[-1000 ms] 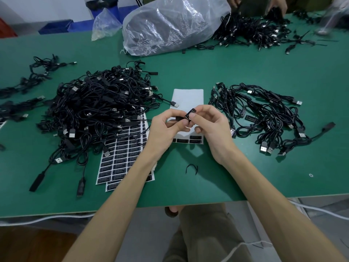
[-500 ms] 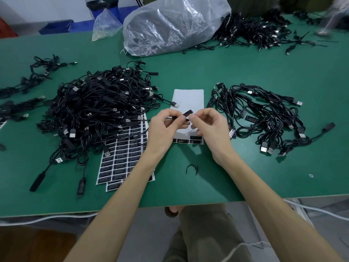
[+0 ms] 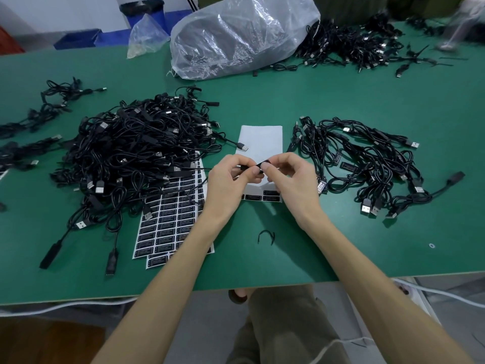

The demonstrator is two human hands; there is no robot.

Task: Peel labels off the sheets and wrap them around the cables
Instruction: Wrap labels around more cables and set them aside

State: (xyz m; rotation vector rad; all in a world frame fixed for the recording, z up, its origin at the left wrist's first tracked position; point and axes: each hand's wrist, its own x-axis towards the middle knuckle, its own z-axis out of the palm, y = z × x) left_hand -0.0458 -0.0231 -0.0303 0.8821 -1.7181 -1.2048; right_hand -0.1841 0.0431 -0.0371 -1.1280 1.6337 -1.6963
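The wrapping step is in hand: a label (image 3: pixel 263 163) is already off its sheet and sits at a cable (image 3: pixel 243 167), held up just above the tabletop (image 3: pixel 354 95) between the two hands. The left hand (image 3: pixel 228 185) has its grip closed on the cable, thumb and forefinger pinching it just beside the label, the other fingers curled underneath. The right hand (image 3: pixel 295 185) has its grip closed on the label itself, fingertips (image 3: pixel 265 168) pressed to the dark strip from the other side. The two pinches nearly touch. Whether the label has gone fully round the cable or only half way is too small to tell.

My reading is that the next move calls for folding the free flap over and pressing the sticky faces together evenly, with the left hand holding the cable steady so the flap lands square. After that the cable would belong with the smaller heap (image 3: pixel 367 164) to the right, where labels show on several cables, and a fresh one would come from the big heap (image 3: pixel 136 153) to the left.

The sheet (image 3: pixel 261 137) directly behind the hands is almost bare, with a last row of labels at its near edge; fuller sheets (image 3: pixel 170 222) lie partly under the big heap and the left forearm
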